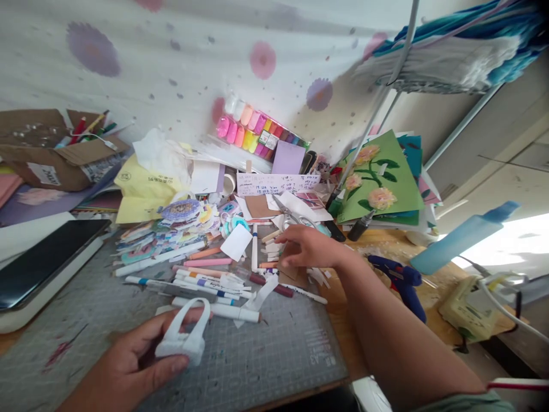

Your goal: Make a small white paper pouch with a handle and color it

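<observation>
My left hand (141,357) is closed on a small white object with a looped handle (184,340), thumb in front and fingers behind, above the grey cutting mat (283,349). Farther up, my right hand (302,246) reaches over the pile of pens and paper scraps, its fingers curled downward near a brown cardboard piece (295,277). Whether those fingertips hold anything is hidden. Just behind that hand lie scissors (288,213). Several markers (214,309) are spread between the two hands.
A black-screened device (47,257) lies at the left, below a cardboard box (47,151). Paper cutouts (171,229) are heaped mid-left. Colourful clay packs (257,131) lean at the back. Right of my forearm are a blue glue gun (401,283) and a blue bottle (463,240).
</observation>
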Demonstrator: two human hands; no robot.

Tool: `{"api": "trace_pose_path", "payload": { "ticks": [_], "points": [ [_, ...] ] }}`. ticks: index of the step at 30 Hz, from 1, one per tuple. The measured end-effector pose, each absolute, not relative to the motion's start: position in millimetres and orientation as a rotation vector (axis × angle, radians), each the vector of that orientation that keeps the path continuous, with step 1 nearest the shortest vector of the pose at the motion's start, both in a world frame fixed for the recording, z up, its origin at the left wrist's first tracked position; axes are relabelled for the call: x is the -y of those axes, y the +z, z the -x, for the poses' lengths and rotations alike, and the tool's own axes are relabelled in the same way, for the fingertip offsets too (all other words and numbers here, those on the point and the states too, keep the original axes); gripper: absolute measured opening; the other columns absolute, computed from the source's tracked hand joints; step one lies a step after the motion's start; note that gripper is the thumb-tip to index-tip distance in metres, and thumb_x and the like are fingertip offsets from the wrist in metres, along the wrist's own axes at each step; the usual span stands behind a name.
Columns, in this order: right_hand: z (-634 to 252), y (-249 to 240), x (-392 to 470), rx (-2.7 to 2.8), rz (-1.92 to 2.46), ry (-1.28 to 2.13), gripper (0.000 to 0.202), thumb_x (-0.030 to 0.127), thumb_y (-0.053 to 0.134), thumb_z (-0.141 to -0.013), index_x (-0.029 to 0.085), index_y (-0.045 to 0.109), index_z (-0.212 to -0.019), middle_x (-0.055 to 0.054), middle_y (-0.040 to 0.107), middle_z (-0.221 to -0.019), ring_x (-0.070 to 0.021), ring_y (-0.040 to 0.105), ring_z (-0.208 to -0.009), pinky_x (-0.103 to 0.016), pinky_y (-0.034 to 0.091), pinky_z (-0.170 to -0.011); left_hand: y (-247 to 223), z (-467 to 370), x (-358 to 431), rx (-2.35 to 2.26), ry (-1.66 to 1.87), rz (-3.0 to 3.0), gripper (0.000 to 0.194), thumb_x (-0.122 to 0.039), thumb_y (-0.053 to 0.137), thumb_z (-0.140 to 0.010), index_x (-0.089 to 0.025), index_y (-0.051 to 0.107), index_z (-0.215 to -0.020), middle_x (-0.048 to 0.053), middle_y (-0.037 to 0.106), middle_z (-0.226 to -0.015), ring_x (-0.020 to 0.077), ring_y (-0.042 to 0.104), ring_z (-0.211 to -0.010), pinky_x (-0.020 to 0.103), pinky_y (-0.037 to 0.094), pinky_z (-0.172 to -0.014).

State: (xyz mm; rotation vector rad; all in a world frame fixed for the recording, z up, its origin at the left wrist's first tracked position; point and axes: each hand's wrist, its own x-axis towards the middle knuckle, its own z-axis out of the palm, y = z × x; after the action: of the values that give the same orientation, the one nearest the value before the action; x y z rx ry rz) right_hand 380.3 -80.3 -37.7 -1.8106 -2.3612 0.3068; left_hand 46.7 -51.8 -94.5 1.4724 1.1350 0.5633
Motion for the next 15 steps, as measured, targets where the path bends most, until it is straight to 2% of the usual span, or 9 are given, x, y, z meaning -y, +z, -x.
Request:
{"api": "trace_pose_path", "payload": {
  "ticks": [2, 4, 9, 12, 15],
  "points": [
    [-384.1, -38.6, 79.7, 2.425, 1.791, 0.357, 0.053, 0.041, 0.076, -0.064, 0.020, 0.063, -0.111, -0.006, 0.063, -0.105, -0.0228, 0.057, -0.097, -0.030, 0.043, -0.081, -90.2, -47.5, 53.2, -1.137, 0.541, -1.482, 0.042, -0.045, 0.075, -0.059, -0.027, 0.071, -0.097, -0.004, 0.073, -0.104, 0.0299, 0.062, -0.101, 0.040, 0.047, -0.093],
    [-379.6, -42.3, 77.5, 2.446, 1.806, 0.340, 0.050, 0.039, 0.080, -0.058, 0.020, 0.067, -0.102, -0.006, 0.062, -0.099, -0.0237, 0.057, -0.092, -0.032, 0.043, -0.078, -86.4, -48.3, 54.6, -1.121, 0.535, -1.500, 0.036, -0.038, 0.072, -0.064, -0.025, 0.070, -0.097, -0.003, 0.073, -0.100, 0.0276, 0.064, -0.096, 0.037, 0.050, -0.087],
    [-362.9, -56.0, 68.4, 2.359, 1.899, 0.189, 0.034, 0.040, 0.075, -0.067, 0.021, 0.067, -0.093, -0.004, 0.059, -0.098, -0.0188, 0.056, -0.083, -0.028, 0.040, -0.072, -77.9, -49.1, 58.2, -1.112, 0.555, -1.522, 0.032, -0.033, 0.071, -0.062, -0.024, 0.071, -0.093, -0.003, 0.074, -0.087, 0.0253, 0.065, -0.087, 0.031, 0.053, -0.076],
    [-363.4, -64.8, 62.7, 2.172, 2.037, 0.001, 0.036, 0.045, 0.070, -0.072, 0.019, 0.064, -0.097, -0.009, 0.056, -0.102, -0.0237, 0.054, -0.089, -0.033, 0.039, -0.075, -69.2, -47.2, 59.4, -1.117, 0.545, -1.512, 0.033, -0.034, 0.072, -0.060, -0.024, 0.072, -0.091, -0.004, 0.074, -0.082, 0.0245, 0.065, -0.085, 0.026, 0.051, -0.069],
    [-367.8, -70.9, 59.2, 1.972, 2.151, -0.148, 0.036, 0.047, 0.063, -0.077, 0.018, 0.061, -0.098, -0.011, 0.055, -0.101, -0.0276, 0.052, -0.092, -0.038, 0.038, -0.078, -57.9, -44.6, 58.2, -1.110, 0.574, -1.513, 0.027, -0.032, 0.070, -0.065, -0.021, 0.072, -0.089, -0.004, 0.075, -0.086, 0.0210, 0.066, -0.081, 0.022, 0.049, -0.066]
  ]
}}
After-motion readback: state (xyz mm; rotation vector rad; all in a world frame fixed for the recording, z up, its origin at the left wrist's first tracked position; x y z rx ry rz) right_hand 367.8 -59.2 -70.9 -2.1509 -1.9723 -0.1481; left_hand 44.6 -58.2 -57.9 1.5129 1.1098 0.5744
